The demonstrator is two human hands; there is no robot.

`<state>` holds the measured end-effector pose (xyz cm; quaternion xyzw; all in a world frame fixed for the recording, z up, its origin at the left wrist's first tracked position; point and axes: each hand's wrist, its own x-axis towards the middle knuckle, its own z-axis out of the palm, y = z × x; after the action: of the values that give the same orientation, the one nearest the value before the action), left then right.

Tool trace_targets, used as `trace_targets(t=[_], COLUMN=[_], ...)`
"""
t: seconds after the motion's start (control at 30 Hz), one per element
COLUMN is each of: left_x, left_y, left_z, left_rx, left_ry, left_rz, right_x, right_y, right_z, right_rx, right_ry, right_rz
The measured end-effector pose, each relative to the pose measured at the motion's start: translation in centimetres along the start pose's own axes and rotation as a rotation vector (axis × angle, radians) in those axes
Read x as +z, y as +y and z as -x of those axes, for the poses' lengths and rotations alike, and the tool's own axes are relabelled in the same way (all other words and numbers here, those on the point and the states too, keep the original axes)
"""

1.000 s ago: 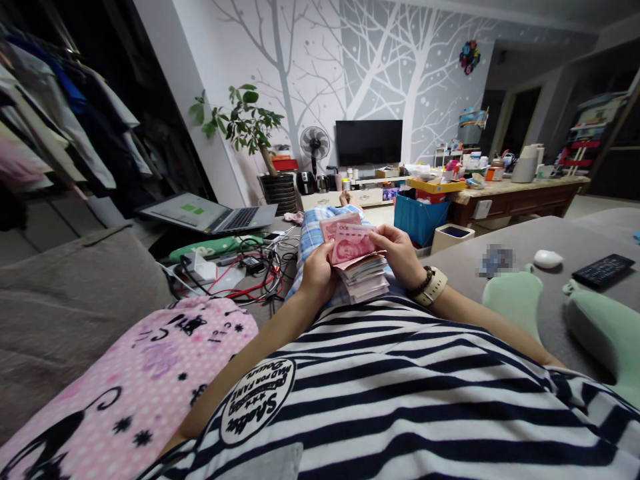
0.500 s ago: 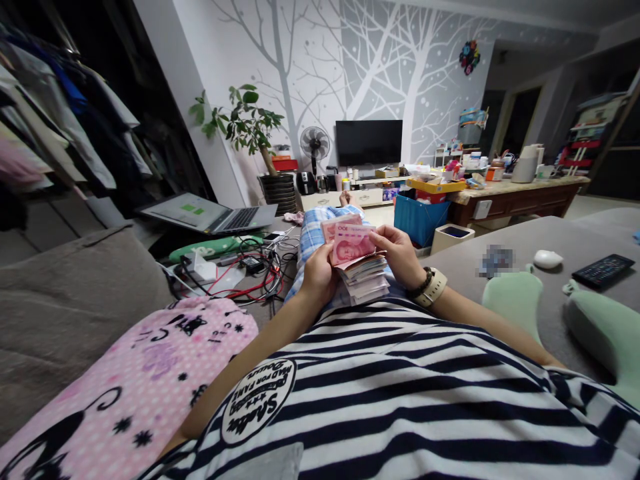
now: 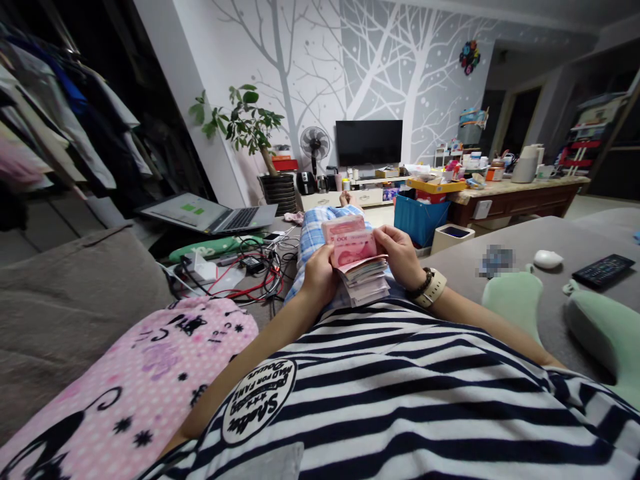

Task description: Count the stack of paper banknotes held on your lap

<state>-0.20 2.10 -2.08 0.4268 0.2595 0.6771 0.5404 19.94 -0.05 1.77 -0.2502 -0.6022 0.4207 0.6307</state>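
Note:
A thick, folded stack of banknotes (image 3: pixel 367 281) is held over my lap, its lower ends fanned toward my striped shirt (image 3: pixel 380 387). My left hand (image 3: pixel 321 272) is closed around the stack's left side, the thumb lying at the edge of the notes. On top, a red 100 banknote (image 3: pixel 353 248) stands up, slightly blurred, with more red notes behind it. My right hand (image 3: pixel 399 253) pinches the right edge of this top note between thumb and fingers. A beige watch and a dark bead bracelet are on my right wrist.
To the left lie an open laptop (image 3: pixel 215 217), tangled cables (image 3: pixel 260 273) and a pink cat-print blanket (image 3: pixel 175 360). On the sofa at right are a remote (image 3: pixel 603 272), a white earbud-like case (image 3: pixel 548 259) and green cushions (image 3: pixel 515 303). Farther off stands a cluttered table (image 3: pixel 520 193).
The top red note has shifted slightly downward and blurs with motion. More of the red notes behind it shows. Both hands stay in nearly the same place.

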Motion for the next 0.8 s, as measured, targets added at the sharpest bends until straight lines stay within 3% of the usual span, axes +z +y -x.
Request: trace_targets(t=[0.5, 0.8], left_x=[1.0, 0.5], left_y=[1.4, 0.8], left_z=[1.5, 0.2], left_rx=[-0.073, -0.064], left_ry=[-0.04, -0.018], left_rz=[0.055, 0.057], right_x=[0.1, -0.1], right_y=[-0.6, -0.3], right_z=[0.0, -0.1], right_rx=[-0.02, -0.049], right_ry=[0.02, -0.009], right_rz=[0.028, 0.024])
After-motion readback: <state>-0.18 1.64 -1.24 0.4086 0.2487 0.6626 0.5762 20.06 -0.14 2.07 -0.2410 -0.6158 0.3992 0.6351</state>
